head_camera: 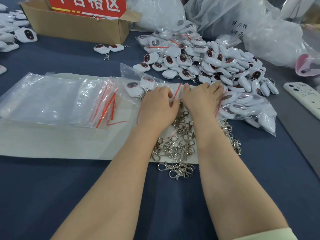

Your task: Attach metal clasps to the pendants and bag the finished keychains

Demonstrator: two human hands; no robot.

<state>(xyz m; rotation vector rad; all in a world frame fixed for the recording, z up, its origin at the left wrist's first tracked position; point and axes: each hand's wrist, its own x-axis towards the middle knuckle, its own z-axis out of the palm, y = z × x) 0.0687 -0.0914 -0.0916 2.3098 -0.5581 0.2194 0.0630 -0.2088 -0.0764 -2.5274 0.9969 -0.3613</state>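
Head view. The left hand (158,101) rests on the mouth of a clear zip bag (131,75), fingers curled and pressed together beside the bag's red seal strip (177,91). They appear to pinch the plastic there.

The right hand (202,99) lies just beside the left, at its 3 o'clock. Its fingers are close together and reach toward 2 o'clock, up to the edge of the pendant heap. Whether they grip anything under the palm cannot be told.

The zip bag extends toward 10 o'clock from the left hand. It contains two white pendants (132,88) with dark oval faces.

The loose pendant heap (216,66) sits at 1 o'clock from the hands. A filled bag of pendants (242,108) lies at 3 o'clock, touching the right wrist area.

The metal clasps (180,141) lie in a pile at 6 o'clock from the hands, between and under the forearms. Most are on a pale sheet (52,141), and a few are on the blue table cover (52,196).

A stack of empty zip bags (52,99) lies at 9 o'clock. Two clasped keychains (109,48) lie at 11 o'clock, near a cardboard box (78,26) bearing a red sign (86,4). A phone (304,97) lies at the 3 o'clock edge.
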